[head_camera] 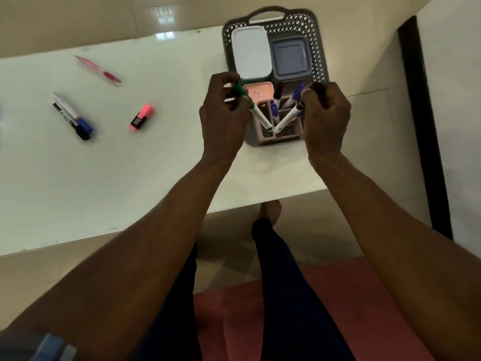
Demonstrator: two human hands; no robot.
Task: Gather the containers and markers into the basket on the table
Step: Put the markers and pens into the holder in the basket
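Now, above the basket [318, 61] at the desk's [130, 165] far right edge, left hand [223, 118] grips a green-capped marker [256, 110], right hand [326, 118] a black-capped marker [287, 118]; next, lower both into the divided organiser [279, 132].

We count one basket [318, 61], three lidded containers [250, 52] and one divided holder [286, 134] inside it, two markers held in two hands [223, 118], two markers [74, 118], one highlighter [141, 117] and one pen [97, 69] on the table [130, 178].
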